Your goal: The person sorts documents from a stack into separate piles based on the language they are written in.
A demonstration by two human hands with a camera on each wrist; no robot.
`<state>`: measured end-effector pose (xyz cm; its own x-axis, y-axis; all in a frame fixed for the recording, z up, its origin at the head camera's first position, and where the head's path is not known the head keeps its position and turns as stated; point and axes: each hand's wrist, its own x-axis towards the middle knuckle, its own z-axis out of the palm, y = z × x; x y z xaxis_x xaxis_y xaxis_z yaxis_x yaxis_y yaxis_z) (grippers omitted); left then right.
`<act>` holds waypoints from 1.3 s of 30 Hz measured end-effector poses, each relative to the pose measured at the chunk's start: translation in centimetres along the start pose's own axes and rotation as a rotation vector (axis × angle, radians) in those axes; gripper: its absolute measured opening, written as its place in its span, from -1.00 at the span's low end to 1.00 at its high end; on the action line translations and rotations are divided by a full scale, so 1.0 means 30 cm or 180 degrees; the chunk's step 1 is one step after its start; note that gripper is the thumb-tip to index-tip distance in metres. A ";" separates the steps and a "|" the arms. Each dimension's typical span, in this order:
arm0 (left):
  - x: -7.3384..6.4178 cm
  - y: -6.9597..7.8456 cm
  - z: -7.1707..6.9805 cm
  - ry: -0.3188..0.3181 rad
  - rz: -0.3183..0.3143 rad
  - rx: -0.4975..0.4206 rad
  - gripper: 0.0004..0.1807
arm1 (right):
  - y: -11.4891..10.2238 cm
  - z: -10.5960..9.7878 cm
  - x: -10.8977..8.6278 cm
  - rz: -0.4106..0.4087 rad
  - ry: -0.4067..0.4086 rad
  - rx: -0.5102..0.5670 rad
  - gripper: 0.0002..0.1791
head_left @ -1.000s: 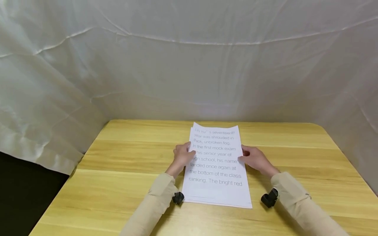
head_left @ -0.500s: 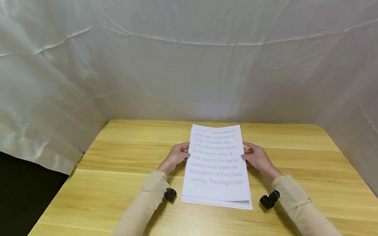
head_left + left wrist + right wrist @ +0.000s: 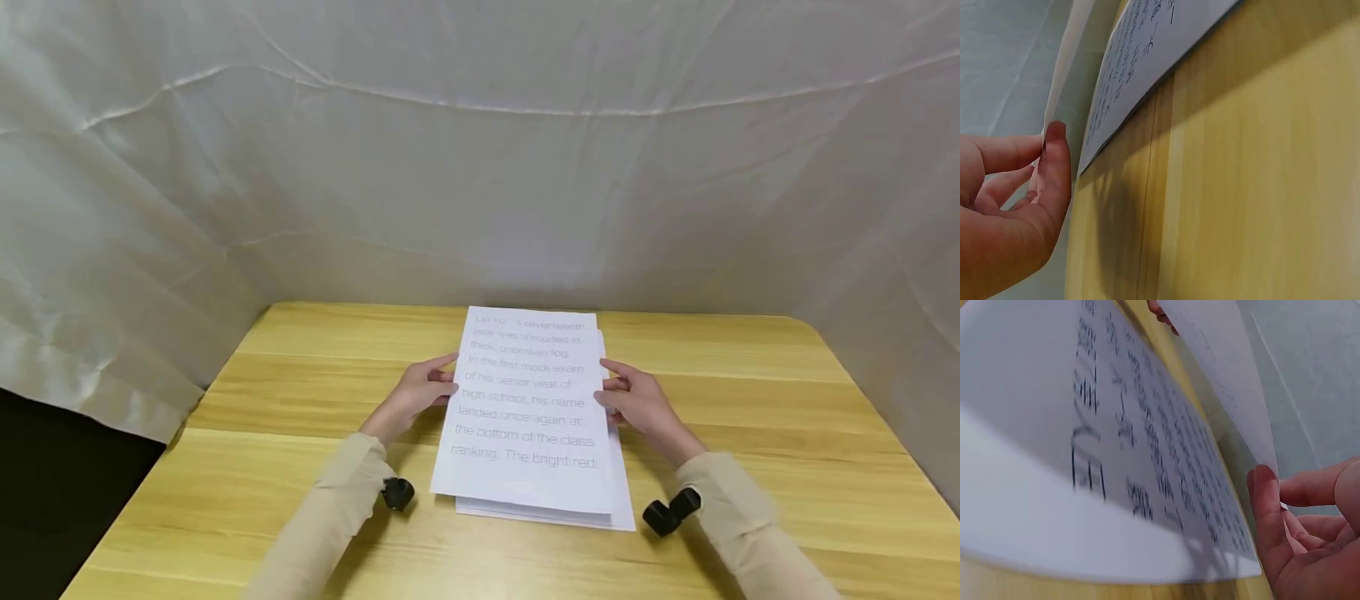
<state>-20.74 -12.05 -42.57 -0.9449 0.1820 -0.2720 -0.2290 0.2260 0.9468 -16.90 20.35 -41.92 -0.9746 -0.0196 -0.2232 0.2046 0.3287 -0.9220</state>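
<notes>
A printed sheet of paper point(image 3: 525, 423) with large English lines is raised over the table, facing up. My left hand point(image 3: 411, 395) pinches its left edge between thumb and fingers, and my right hand point(image 3: 643, 407) pinches the right edge. In the left wrist view the sheet point(image 3: 1062, 62) stands well apart from the paper below. That lower paper point(image 3: 623, 508) lies flat and pokes out at the right and near sides of the raised sheet. Handwriting-like characters cover the lower paper point(image 3: 1029, 462) in the right wrist view, while most of it is hidden in the head view.
The wooden table point(image 3: 300, 400) extends to both sides of the papers. A pale cloth curtain point(image 3: 480, 183) hangs behind the far edge. Black wrist cameras point(image 3: 397, 493) sit at both sleeves, and a dark area point(image 3: 67, 500) lies off the left side.
The top sheet has come up off the lower paper and shifted left, held by both hands. Its near edge has separated from the paper beneath, which has stayed almost in place.
</notes>
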 end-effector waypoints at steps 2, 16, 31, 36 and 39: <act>-0.011 0.004 -0.025 -0.0010 0.0040 0.0029 -0.33 | -0.015 0.018 -0.003 0.0013 0.0015 0.0008 -0.27; -0.053 -0.056 -0.245 0.0042 0.0077 0.0330 -0.33 | -0.101 0.235 0.042 0.0039 0.0051 0.0268 -0.26; -0.105 -0.112 -0.424 0.0168 -0.0172 0.0499 -0.32 | -0.148 0.444 0.078 0.0052 -0.0017 0.0386 -0.24; -0.135 -0.137 -0.485 0.0268 -0.0229 0.0499 -0.32 | -0.169 0.521 0.085 -0.0013 -0.0097 0.0309 -0.25; -0.151 -0.148 -0.518 0.0316 -0.0252 0.0474 -0.33 | -0.183 0.559 0.085 -0.0078 -0.0142 0.0271 -0.25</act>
<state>-19.08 -28.74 -42.86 -0.9455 0.0644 -0.3192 -0.2732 0.3764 0.8853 -18.96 2.65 -42.72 -0.9747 -0.0693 -0.2125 0.1897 0.2461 -0.9505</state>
